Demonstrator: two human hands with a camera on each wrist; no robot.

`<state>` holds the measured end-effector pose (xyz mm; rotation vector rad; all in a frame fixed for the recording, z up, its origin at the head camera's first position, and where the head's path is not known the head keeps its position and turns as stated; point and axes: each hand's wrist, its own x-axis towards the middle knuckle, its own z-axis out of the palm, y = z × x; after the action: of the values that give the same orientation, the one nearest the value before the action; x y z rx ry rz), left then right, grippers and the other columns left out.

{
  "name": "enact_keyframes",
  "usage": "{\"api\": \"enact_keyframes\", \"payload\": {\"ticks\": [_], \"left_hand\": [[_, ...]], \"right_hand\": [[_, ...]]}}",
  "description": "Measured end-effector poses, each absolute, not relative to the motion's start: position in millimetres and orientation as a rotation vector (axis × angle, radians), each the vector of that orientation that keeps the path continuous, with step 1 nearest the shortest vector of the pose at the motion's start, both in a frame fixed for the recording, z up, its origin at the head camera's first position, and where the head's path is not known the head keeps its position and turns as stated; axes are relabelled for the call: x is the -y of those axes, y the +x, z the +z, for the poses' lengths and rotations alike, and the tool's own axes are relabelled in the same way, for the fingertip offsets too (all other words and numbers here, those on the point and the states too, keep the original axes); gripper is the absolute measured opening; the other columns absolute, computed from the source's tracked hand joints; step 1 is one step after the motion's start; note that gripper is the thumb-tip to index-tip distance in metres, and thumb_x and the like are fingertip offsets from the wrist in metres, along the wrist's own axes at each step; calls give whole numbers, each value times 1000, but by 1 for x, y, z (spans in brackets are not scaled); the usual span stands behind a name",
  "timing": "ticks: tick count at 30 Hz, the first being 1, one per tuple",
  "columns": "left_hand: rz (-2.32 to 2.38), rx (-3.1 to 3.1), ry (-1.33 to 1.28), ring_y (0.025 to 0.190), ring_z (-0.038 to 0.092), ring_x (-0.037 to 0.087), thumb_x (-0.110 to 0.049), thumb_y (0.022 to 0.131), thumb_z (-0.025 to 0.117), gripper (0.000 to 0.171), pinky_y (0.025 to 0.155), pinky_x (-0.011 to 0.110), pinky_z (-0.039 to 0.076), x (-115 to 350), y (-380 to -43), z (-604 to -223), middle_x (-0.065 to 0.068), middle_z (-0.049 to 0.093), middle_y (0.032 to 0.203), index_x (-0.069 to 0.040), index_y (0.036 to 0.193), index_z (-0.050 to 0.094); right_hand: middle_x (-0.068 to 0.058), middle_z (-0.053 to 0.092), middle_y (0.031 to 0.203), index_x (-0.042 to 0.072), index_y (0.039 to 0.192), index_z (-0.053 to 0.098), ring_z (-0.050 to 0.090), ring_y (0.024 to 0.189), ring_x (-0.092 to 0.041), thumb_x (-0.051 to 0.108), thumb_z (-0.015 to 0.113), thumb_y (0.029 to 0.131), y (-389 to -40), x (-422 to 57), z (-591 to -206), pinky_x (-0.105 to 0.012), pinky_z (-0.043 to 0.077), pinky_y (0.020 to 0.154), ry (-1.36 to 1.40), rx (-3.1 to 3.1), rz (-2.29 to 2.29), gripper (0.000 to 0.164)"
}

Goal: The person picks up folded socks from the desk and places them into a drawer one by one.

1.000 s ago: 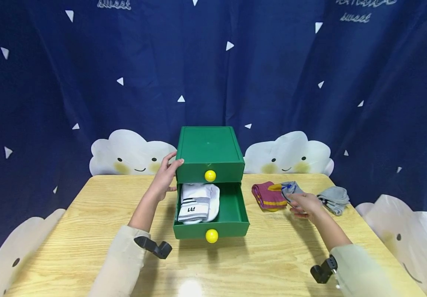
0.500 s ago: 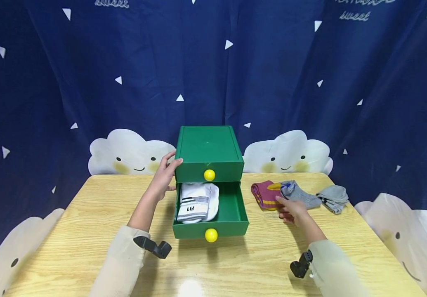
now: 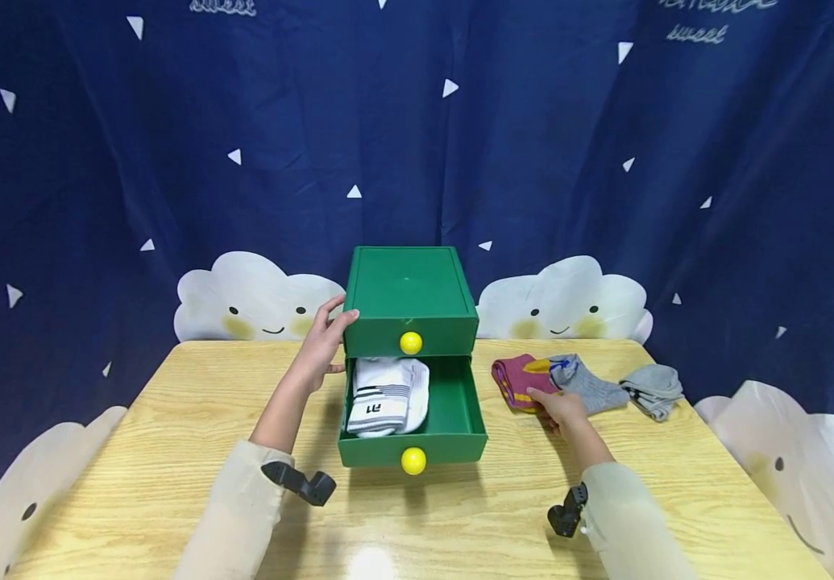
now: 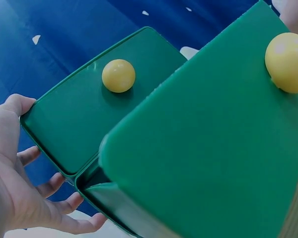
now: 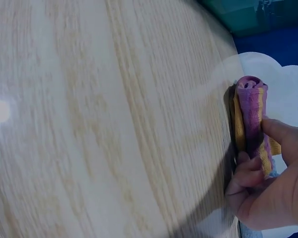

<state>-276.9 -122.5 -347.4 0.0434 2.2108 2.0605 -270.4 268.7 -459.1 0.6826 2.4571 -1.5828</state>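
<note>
My left hand (image 3: 321, 348) rests against the left side of a green two-drawer box (image 3: 408, 282), thumb at its front corner and fingers spread along the side. The lower drawer (image 3: 453, 449) is pulled out, with folded white socks (image 3: 380, 403) in its left part. At the right, my right hand (image 3: 562, 409) pinches the near right end of a rolled maroon sock (image 3: 514, 377) with yellow stripes. In the right wrist view the thumb lies over the maroon roll (image 5: 253, 106), while the fingers curl at its lower end and partly hide it.
A grey sock (image 3: 594, 391) with blue marks lies just right of the maroon one, close against it. Farther right is a folded light grey pair (image 3: 654, 385) near the table edge. Yellow ball knobs (image 3: 412, 461) stick out from both drawer fronts.
My right hand has moved left from over the grey sock to the maroon sock and now pinches it. The left hand and the drawers have not moved.
</note>
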Motion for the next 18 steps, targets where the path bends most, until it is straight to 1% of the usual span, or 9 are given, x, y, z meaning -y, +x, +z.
{"api": "enact_keyframes", "payload": {"ticks": [5, 8, 10, 14, 16, 18], "left_hand": [[2061, -2218, 50, 135, 30, 39, -46, 93, 46, 64, 95, 67, 35, 123, -277, -347, 10, 19, 154, -34, 148, 17], [2058, -2221, 56, 135, 31, 39, -47, 93, 46, 64, 95, 67, 35, 123, -277, -347, 11, 20, 153, -34, 148, 16], [2056, -2221, 59, 135, 31, 39, -47, 93, 46, 64, 95, 67, 35, 123, -278, -347, 11, 20, 153, -33, 148, 16], [2055, -2222, 63, 135, 30, 40, -47, 93, 46, 66, 95, 68, 35, 124, -278, -348, 11, 19, 154, -32, 149, 15], [2055, -2225, 62, 135, 30, 40, -47, 93, 46, 66, 94, 68, 35, 124, -278, -348, 11, 19, 154, -32, 149, 15], [2054, -2224, 60, 135, 29, 40, -47, 93, 46, 65, 94, 67, 35, 123, -278, -348, 11, 19, 154, -32, 148, 15]], "right_hand": [[3, 43, 56, 1, 88, 52, 38, 48, -9, 35, 71, 79, -273, -270, -459, -23, 33, 45, 684, -2454, -1532, 40], [2, 44, 59, -2, 93, 50, 40, 50, -9, 31, 72, 78, -273, -270, -456, -22, 36, 47, 677, -2451, -1506, 42], [3, 47, 61, -3, 98, 51, 43, 52, -9, 31, 70, 79, -272, -269, -454, -22, 38, 49, 672, -2446, -1500, 43], [4, 53, 56, -5, 105, 54, 48, 50, -7, 32, 66, 84, -271, -266, -450, -21, 40, 49, 672, -2386, -1573, 44], [4, 53, 54, -5, 106, 53, 47, 47, -6, 30, 65, 85, -271, -265, -451, -20, 38, 47, 693, -2327, -1657, 42], [4, 49, 51, -4, 101, 53, 42, 44, -6, 27, 65, 85, -271, -266, -453, -20, 35, 45, 710, -2284, -1721, 37]]}}
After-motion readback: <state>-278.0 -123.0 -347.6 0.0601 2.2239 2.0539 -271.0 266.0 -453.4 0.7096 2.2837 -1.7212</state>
